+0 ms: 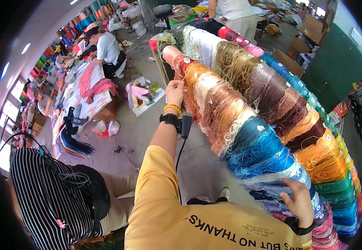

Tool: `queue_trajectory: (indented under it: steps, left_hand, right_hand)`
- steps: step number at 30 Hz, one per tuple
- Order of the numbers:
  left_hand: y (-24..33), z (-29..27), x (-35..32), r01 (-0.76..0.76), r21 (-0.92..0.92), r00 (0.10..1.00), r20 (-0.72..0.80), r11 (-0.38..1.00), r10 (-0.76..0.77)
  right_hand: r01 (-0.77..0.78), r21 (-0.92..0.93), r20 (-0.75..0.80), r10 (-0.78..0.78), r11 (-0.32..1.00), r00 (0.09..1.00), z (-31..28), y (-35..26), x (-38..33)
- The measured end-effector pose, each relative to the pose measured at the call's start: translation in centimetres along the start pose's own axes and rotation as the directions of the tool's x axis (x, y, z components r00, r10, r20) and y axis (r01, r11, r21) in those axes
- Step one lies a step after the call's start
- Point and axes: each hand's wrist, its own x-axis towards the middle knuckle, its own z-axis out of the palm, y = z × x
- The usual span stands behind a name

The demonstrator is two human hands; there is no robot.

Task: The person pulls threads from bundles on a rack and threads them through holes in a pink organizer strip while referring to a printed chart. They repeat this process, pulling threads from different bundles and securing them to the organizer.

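Long rows of hanging thread skeins slant from the upper middle to the lower right. My left hand (174,92) is closed at the near row's far end, its fingertips pinching strands beside the orange skein (201,77). Below that hang peach and brown skeins (222,104), then a large blue skein (254,139). Beside the white and blue strands (268,177) near the row's close end is my right hand (300,201). Its thumb and fingers are apart, and it grips nothing. Small white tags sit along the tops of the skeins.
A person in a striped top (49,191) stands close on my left. Beyond is a long table (91,109) with pink and dark yarn, and a person in white (107,48) beside it. Another person (237,14) stands behind the rack. Yarn lies on a floor sheet (147,106).
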Motion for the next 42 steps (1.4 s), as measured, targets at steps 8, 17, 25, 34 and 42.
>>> queue_trajectory:
  steps: [8,17,25,34,42]
  left_hand:
    - [-0.7,0.0,0.9,0.126,-0.111,0.988,0.107,0.986,-0.114]
    - [-0.7,-1.6,1.4,0.152,-0.094,0.974,0.182,0.984,-0.134]
    - [-0.1,-2.7,1.2,0.174,0.082,0.929,0.317,0.981,-0.191]
    - [-0.9,-3.4,1.8,0.118,0.075,0.955,0.263,0.99,-0.134]
    - [0.0,-3.2,1.1,0.234,-0.099,0.928,0.32,0.967,-0.192]
  right_hand:
    - [0.212,-0.024,0.095,-0.208,0.977,0.973,-0.4,-1.2,3.9]
    - [0.53,0.137,0.212,-0.547,0.837,0.81,1.3,-7.1,12.0]
    - [0.435,0.422,0.296,-0.574,0.795,0.763,7.9,-11.9,20.1]
    - [0.311,0.526,0.174,-0.458,0.792,0.871,13.8,-12.8,26.6]
    - [0.276,0.369,0.014,-0.302,0.888,0.953,13.2,-14.2,30.7]
